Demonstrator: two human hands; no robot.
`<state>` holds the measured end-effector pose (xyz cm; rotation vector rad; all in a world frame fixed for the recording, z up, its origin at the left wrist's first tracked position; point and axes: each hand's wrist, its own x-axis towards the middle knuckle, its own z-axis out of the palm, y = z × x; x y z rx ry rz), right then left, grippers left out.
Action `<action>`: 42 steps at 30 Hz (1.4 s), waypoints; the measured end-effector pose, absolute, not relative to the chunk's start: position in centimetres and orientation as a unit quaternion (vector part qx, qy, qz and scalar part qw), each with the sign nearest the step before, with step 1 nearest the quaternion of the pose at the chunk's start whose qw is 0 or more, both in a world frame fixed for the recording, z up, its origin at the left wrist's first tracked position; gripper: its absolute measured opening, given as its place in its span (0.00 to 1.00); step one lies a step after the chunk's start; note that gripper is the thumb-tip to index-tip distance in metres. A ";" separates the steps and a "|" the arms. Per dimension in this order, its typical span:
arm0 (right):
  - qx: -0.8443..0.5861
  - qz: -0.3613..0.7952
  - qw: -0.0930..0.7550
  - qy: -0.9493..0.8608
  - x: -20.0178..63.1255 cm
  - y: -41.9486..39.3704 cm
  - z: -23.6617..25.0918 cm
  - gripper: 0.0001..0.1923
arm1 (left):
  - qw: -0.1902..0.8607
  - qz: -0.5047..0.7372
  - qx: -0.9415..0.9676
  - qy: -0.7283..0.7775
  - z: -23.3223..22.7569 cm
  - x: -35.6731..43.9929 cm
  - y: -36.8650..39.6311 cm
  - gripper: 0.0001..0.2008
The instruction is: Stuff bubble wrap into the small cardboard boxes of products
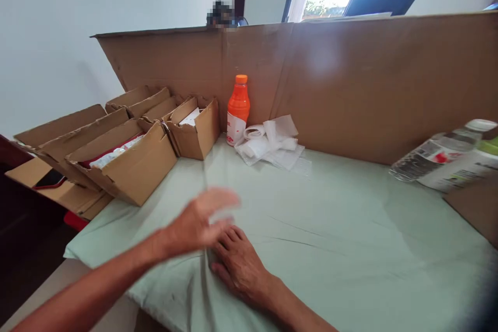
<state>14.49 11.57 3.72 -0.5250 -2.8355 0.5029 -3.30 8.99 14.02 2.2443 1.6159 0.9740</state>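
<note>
My left hand point(204, 218) hovers over the pale green cloth point(319, 238), somewhat smeared by motion. Its thumb and fingers are apart, with nothing visible between them. Just below and to the right, my right hand point(240, 263) rests palm down on the cloth, its fingers a little bent and its thumb held away from them. Beside and under this hand the cloth is creased and bunched. Beyond the hands stands an orange bottle point(238, 106) with an orange cap, and crumpled white translucent sheets point(272, 142) lie against its base.
Open cardboard boxes point(142, 171) line the left side; one has red and white contents. A tall cardboard panel point(350, 88) closes off the back. At right, a clear plastic bottle point(439, 153) leans beside a white container point(459, 171). Behind the panel shows a person's head point(221, 14).
</note>
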 end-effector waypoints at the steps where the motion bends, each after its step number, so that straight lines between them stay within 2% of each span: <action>1: -0.181 0.180 0.108 -0.961 14.7 11.6 3.9 0.26 | 0.048 0.360 0.731 0.578 16.0 -5.3 11.6 0.18; 3: -0.185 0.206 0.103 -0.956 15.1 11.6 4.3 0.27 | -0.077 0.403 0.660 0.629 18.9 -8.7 17.1 0.23; 5: -0.189 0.232 0.100 -0.949 15.3 11.8 4.6 0.26 | -0.128 0.397 0.604 0.679 20.2 -11.2 22.2 0.33; 7: -0.189 0.250 0.101 -0.944 15.4 11.9 4.7 0.25 | -0.102 0.379 0.560 0.729 20.0 -12.8 25.9 0.37; 11: -0.192 0.264 0.129 -0.936 15.4 11.9 4.4 0.22 | -0.069 0.393 0.524 0.753 18.5 -13.5 27.8 0.33; 13: -0.218 0.268 0.185 -0.920 15.5 11.9 4.0 0.19 | -0.085 0.409 0.525 0.741 18.0 -13.0 26.1 0.31; 16: -0.272 0.287 0.321 -0.861 15.7 12.0 3.4 0.11 | -0.099 0.436 0.541 0.712 17.5 -11.8 20.7 0.29; 21: -0.357 0.355 0.465 -0.728 16.6 13.9 2.8 0.16 | -0.141 0.441 0.604 0.649 15.2 -10.2 7.6 0.17; 23: -0.391 0.386 0.507 -0.664 16.9 15.1 2.7 0.17 | -0.193 0.503 0.559 0.630 13.8 -10.1 3.0 0.24; 25: -0.418 0.412 0.533 -0.610 17.1 16.0 2.7 0.18 | -0.201 0.568 0.503 0.620 12.1 -10.5 -0.3 0.35; 27: -0.428 0.447 0.527 -0.582 17.1 16.4 2.8 0.21 | -0.133 0.602 0.462 0.637 10.3 -11.0 -2.2 0.41; 30: -0.387 0.507 0.476 -0.606 16.7 15.9 3.3 0.27 | 0.064 0.615 0.408 0.672 8.0 -11.3 -2.6 0.45; 32: -0.354 0.524 0.449 -0.631 16.3 15.0 3.7 0.29 | 0.199 0.626 0.380 0.651 7.0 -10.8 -2.0 0.48; 34: -0.339 0.532 0.437 -0.641 16.0 14.2 4.1 0.31 | 0.291 0.634 0.367 0.615 6.7 -9.8 -1.2 0.48; 38: -0.372 0.527 0.431 -0.631 16.7 13.8 4.8 0.34 | 0.335 0.652 0.355 0.580 6.7 -7.5 0.8 0.44; 42: -0.454 0.501 0.490 -0.551 20.7 14.7 4.4 0.34 | 0.396 0.629 0.410 0.529 6.1 -4.5 4.0 0.48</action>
